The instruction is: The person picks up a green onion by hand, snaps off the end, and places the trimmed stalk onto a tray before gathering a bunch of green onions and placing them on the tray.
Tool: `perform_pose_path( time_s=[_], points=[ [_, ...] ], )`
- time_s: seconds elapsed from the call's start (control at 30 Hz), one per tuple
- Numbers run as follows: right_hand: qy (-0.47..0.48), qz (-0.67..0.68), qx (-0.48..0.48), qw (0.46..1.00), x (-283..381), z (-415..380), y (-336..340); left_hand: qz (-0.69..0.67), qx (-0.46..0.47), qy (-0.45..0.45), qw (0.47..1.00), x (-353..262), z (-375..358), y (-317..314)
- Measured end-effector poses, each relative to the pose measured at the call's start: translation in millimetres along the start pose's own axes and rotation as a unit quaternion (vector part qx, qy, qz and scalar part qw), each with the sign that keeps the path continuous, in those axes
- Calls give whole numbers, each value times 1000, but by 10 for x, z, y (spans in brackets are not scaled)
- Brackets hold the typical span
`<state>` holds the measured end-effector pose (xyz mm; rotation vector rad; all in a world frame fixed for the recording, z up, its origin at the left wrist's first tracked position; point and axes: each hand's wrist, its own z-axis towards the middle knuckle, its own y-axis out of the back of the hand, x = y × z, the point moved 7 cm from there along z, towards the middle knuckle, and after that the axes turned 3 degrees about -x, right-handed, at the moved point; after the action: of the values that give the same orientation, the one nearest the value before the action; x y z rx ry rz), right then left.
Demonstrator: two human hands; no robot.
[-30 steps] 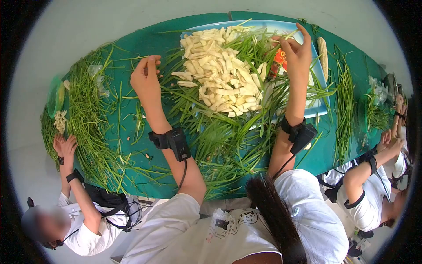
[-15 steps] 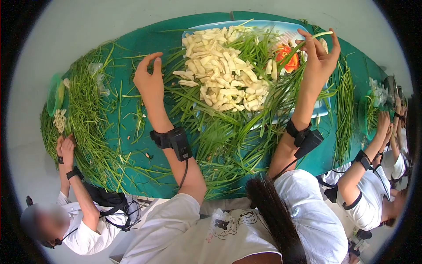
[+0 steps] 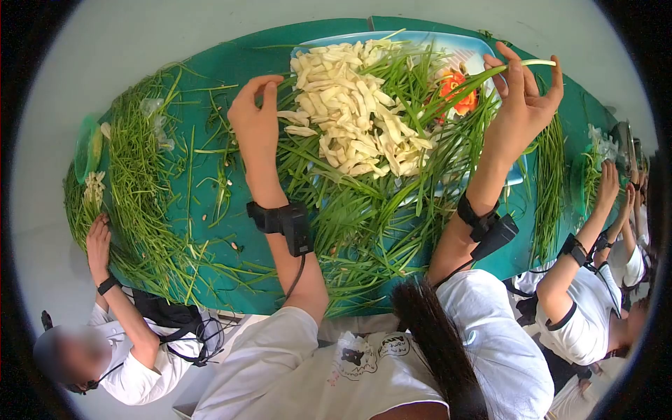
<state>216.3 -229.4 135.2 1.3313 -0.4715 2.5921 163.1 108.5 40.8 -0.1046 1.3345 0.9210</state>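
My right hand [image 3: 521,105] is raised over the right end of the tray, its thumb and fingertips closed on a chive stalk [image 3: 483,78]. The stalk's white end points right, and its green part slants down-left over the tray. Beside the tray's left edge is my left hand [image 3: 255,115], fingers loosely curved and thumb slightly apart, with nothing visible in it. Between my hands, a heap of pale, cream-coloured strips [image 3: 343,105] lies on the blue-rimmed tray [image 3: 448,39]. Long green chives [image 3: 364,217] spread over the tray's front and the table before me.
On the green table [image 3: 210,52], another heap of greens [image 3: 140,154] lies left, beside a green basket [image 3: 88,150]. A bundle of greens [image 3: 549,189] lies right. Co-workers' hands [image 3: 99,245] are at the left and right table edges. A plastic bag [image 3: 150,108] lies on the left heap.
My right hand has moved slightly right with the chive stalk. My left hand has shifted right and a little up, closer to the tray. The co-workers' hands have also moved.
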Motion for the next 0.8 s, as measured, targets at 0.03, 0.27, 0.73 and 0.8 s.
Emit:
perform_pose_path(
  time_s=[0.03, 0.27, 0.73, 0.8],
  points=[
    [0, -1, 0, 1000, -4, 2, 5, -11, 25, -16, 999, -55, -7, -76],
    [-30, 48, 5, 998, -17, -34, -90, -113, 189, -138, 966, -764, -340, -750],
    [30, 34, -86, 995, -59, 133, 398, -133, 374, -164, 903, -1040, -757, -1225],
    [32, 26, -93, 995, -79, 141, 456, -126, 385, -158, 900, -1016, -770, -1247]
  ],
)
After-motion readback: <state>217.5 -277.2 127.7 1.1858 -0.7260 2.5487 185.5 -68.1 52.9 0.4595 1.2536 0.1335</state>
